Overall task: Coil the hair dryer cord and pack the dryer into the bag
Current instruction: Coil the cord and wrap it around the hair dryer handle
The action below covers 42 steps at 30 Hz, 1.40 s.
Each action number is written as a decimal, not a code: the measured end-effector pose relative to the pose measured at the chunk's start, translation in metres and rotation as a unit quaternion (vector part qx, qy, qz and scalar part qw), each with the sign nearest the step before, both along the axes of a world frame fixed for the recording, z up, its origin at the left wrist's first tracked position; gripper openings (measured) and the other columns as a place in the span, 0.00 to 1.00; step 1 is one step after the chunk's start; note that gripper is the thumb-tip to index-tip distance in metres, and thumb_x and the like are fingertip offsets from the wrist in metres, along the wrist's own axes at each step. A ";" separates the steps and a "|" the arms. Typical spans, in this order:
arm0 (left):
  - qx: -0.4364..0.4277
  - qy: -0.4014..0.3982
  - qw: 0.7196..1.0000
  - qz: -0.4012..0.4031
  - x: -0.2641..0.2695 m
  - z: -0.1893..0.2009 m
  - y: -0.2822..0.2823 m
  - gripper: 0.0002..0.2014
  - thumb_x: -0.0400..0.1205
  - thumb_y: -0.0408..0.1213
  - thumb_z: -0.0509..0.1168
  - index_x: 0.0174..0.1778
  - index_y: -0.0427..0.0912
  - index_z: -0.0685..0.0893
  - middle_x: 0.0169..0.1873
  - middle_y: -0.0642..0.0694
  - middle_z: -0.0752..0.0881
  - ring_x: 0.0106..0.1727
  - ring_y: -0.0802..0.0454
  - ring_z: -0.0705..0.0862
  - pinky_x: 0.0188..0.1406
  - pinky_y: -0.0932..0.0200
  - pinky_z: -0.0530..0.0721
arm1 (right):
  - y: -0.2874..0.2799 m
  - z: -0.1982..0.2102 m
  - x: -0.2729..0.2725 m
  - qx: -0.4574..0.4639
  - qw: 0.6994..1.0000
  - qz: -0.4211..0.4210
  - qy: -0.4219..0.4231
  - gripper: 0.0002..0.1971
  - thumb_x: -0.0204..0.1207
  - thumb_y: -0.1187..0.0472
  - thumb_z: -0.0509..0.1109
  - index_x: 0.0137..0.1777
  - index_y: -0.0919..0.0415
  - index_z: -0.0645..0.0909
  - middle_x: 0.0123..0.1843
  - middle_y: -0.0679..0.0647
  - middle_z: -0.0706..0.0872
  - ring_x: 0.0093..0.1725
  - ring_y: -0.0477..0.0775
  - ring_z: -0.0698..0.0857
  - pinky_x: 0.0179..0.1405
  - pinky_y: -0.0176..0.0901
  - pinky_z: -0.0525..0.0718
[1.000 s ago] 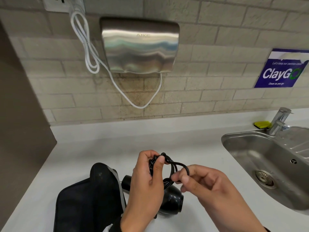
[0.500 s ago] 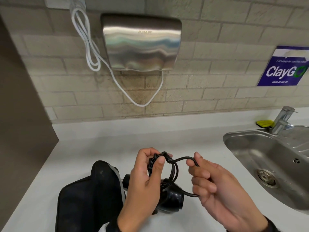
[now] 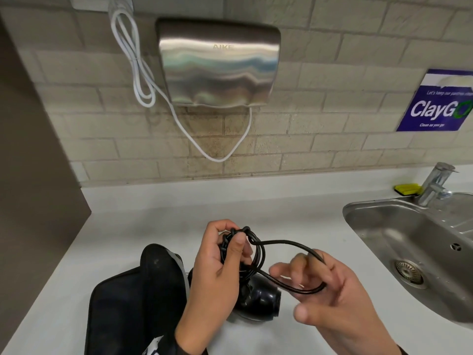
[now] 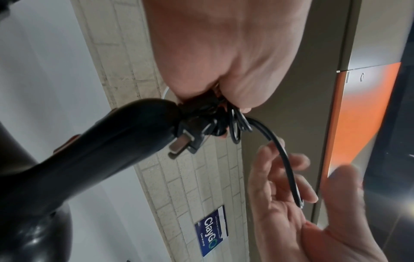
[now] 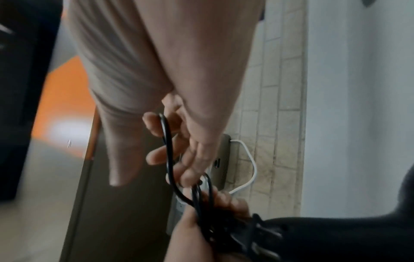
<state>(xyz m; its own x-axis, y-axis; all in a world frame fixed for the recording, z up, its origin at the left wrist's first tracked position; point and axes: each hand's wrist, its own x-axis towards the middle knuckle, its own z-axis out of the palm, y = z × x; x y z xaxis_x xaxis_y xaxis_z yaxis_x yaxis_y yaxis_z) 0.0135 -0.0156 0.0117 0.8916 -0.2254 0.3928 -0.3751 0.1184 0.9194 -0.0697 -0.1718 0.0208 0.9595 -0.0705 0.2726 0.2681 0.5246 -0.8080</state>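
The black hair dryer [image 3: 258, 298] hangs over the white counter [image 3: 153, 213], its handle [image 4: 100, 150] pointing up into my left hand [image 3: 235, 247]. That hand grips the coiled bundle of black cord [image 3: 289, 243] together with the plug [image 4: 186, 141] at the handle's end. One loop of cord [image 5: 168, 150] stretches right and passes round the curled fingers of my right hand [image 3: 307, 278], whose thumb stands free. The black bag [image 3: 133, 303] lies open on the counter, just left of the dryer, under my left forearm.
A steel sink [image 3: 358, 208] with a faucet [image 3: 435, 183] and a yellow sponge [image 3: 407, 188] fills the right side. A steel hand dryer [image 3: 217, 65] and its white cable [image 3: 143, 73] hang on the tiled wall. A brown panel [image 3: 33, 175] bounds the left.
My right hand has drawn the cord loop out to the right, so the loop is wider now. The left hand keeps its grip on the coil in the same place.
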 end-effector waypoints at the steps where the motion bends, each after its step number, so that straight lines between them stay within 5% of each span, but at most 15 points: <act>1: 0.000 -0.001 1.000 0.002 0.000 0.000 -0.001 0.08 0.83 0.47 0.60 0.52 0.49 0.78 0.33 0.51 0.86 0.35 0.59 0.85 0.42 0.64 0.84 | 0.004 -0.001 -0.001 -0.014 0.999 -0.040 0.010 0.28 0.48 0.73 0.89 0.29 0.54 0.70 0.39 0.61 0.88 0.51 0.68 0.90 0.50 0.52 0.88; 3: 0.000 -0.005 1.000 0.004 0.000 -0.001 -0.002 0.09 0.83 0.48 0.60 0.53 0.48 0.78 0.33 0.51 0.86 0.35 0.59 0.85 0.42 0.64 0.84 | 0.012 0.001 -0.003 -0.056 0.991 -0.113 0.038 0.28 0.43 0.71 0.90 0.25 0.53 0.70 0.40 0.64 0.91 0.45 0.68 0.92 0.42 0.47 0.90; 6: 0.005 -0.013 1.000 0.009 -0.001 -0.002 -0.003 0.08 0.83 0.47 0.60 0.53 0.48 0.78 0.33 0.51 0.86 0.35 0.59 0.85 0.42 0.66 0.83 | 0.019 0.011 -0.004 -0.109 0.971 -0.203 0.064 0.25 0.52 0.81 0.79 0.24 0.56 0.68 0.38 0.71 0.91 0.39 0.68 0.93 0.34 0.46 0.90; 9: 0.011 -0.025 0.999 0.028 -0.002 -0.004 -0.004 0.06 0.83 0.49 0.60 0.51 0.53 0.77 0.34 0.52 0.86 0.35 0.58 0.85 0.40 0.66 0.83 | 0.020 0.017 -0.004 -0.136 0.968 -0.196 0.074 0.23 0.63 0.89 0.71 0.30 0.63 0.65 0.39 0.72 0.90 0.36 0.64 0.92 0.31 0.45 0.89; 11: 0.015 -0.037 0.998 0.040 -0.003 -0.005 -0.004 0.05 0.84 0.51 0.60 0.50 0.57 0.76 0.34 0.54 0.87 0.34 0.57 0.85 0.39 0.64 0.84 | 0.018 0.019 -0.004 -0.166 0.971 -0.157 0.071 0.20 0.64 0.87 0.74 0.32 0.65 0.71 0.41 0.70 0.91 0.34 0.59 0.89 0.33 0.43 0.88; 13: 0.017 -0.048 0.998 0.045 -0.004 -0.006 -0.005 0.04 0.86 0.51 0.60 0.50 0.57 0.76 0.34 0.55 0.87 0.33 0.57 0.85 0.37 0.65 0.84 | 0.018 0.021 -0.004 -0.166 0.977 -0.120 0.066 0.16 0.56 0.78 0.82 0.34 0.61 0.81 0.43 0.69 0.92 0.33 0.55 0.87 0.35 0.42 0.87; 16: 0.010 -0.045 0.998 0.041 -0.008 -0.005 -0.008 0.05 0.84 0.48 0.60 0.50 0.54 0.76 0.32 0.56 0.87 0.32 0.58 0.85 0.35 0.68 0.81 | 0.019 0.013 -0.001 -0.058 0.991 -0.099 0.076 0.31 0.37 0.64 0.92 0.45 0.65 0.88 0.45 0.71 0.92 0.33 0.58 0.89 0.31 0.43 0.87; 18: 0.009 -0.045 0.998 0.034 -0.009 -0.005 -0.009 0.05 0.82 0.48 0.60 0.50 0.54 0.76 0.33 0.57 0.87 0.33 0.58 0.86 0.36 0.68 0.81 | 0.023 0.008 0.002 -0.040 0.990 -0.111 0.073 0.33 0.35 0.60 0.93 0.45 0.66 0.90 0.44 0.69 0.92 0.33 0.56 0.90 0.31 0.41 0.87; 24: 0.007 -0.039 0.999 0.023 -0.009 -0.005 -0.009 0.05 0.82 0.48 0.61 0.51 0.54 0.76 0.32 0.57 0.87 0.33 0.58 0.86 0.37 0.63 0.83 | 0.036 0.001 0.004 -0.312 0.916 -0.252 -0.023 0.12 0.56 0.73 0.85 0.36 0.57 0.93 0.38 0.55 0.93 0.38 0.54 0.91 0.39 0.40 0.88; 27: 0.002 -0.028 0.999 0.016 -0.010 -0.004 -0.009 0.03 0.82 0.47 0.61 0.49 0.56 0.76 0.31 0.55 0.87 0.31 0.59 0.85 0.35 0.65 0.83 | 0.036 0.003 0.004 -0.334 0.898 -0.283 -0.039 0.12 0.57 0.75 0.84 0.34 0.58 0.92 0.37 0.49 0.93 0.40 0.50 0.93 0.41 0.36 0.89; 30: 0.002 -0.020 1.000 0.012 -0.012 -0.004 -0.008 0.01 0.83 0.48 0.61 0.47 0.60 0.76 0.33 0.51 0.88 0.34 0.57 0.86 0.38 0.64 0.84 | 0.035 0.001 0.002 -0.318 0.900 -0.295 -0.036 0.11 0.58 0.80 0.82 0.33 0.63 0.90 0.36 0.53 0.94 0.36 0.53 0.93 0.36 0.42 0.91; 34: 0.003 0.000 1.000 -0.013 -0.017 -0.002 -0.008 0.02 0.84 0.48 0.60 0.45 0.59 0.77 0.33 0.58 0.85 0.34 0.64 0.82 0.37 0.70 0.80 | 0.040 0.005 0.005 -0.287 0.884 -0.365 -0.047 0.09 0.56 0.79 0.82 0.30 0.66 0.90 0.33 0.52 0.93 0.30 0.54 0.92 0.29 0.45 0.90; 38: -0.051 0.095 0.992 -0.065 -0.020 0.004 -0.005 0.07 0.86 0.46 0.58 0.47 0.50 0.77 0.32 0.52 0.83 0.35 0.57 0.81 0.38 0.62 0.80 | 0.046 0.012 0.009 -0.223 0.911 -0.342 -0.054 0.06 0.52 0.68 0.82 0.30 0.61 0.91 0.31 0.57 0.93 0.24 0.55 0.89 0.22 0.37 0.85; 42: -0.109 0.222 0.963 -0.105 -0.015 0.010 0.000 0.10 0.85 0.47 0.63 0.45 0.43 0.77 0.44 0.28 0.85 0.43 0.43 0.81 0.44 0.48 0.79 | 0.039 0.002 0.008 -0.123 0.963 -0.236 -0.030 0.21 0.43 0.49 0.91 0.29 0.62 0.89 0.32 0.65 0.92 0.24 0.56 0.87 0.27 0.41 0.86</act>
<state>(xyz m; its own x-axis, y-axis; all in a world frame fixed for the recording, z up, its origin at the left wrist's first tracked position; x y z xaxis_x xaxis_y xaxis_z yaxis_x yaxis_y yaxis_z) -0.0013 -0.0157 0.0218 0.9262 -0.3749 0.0411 0.1032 0.3568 0.9285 -0.0615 -0.1325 0.0227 0.8182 -0.4223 0.3902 0.4799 0.1278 -0.8680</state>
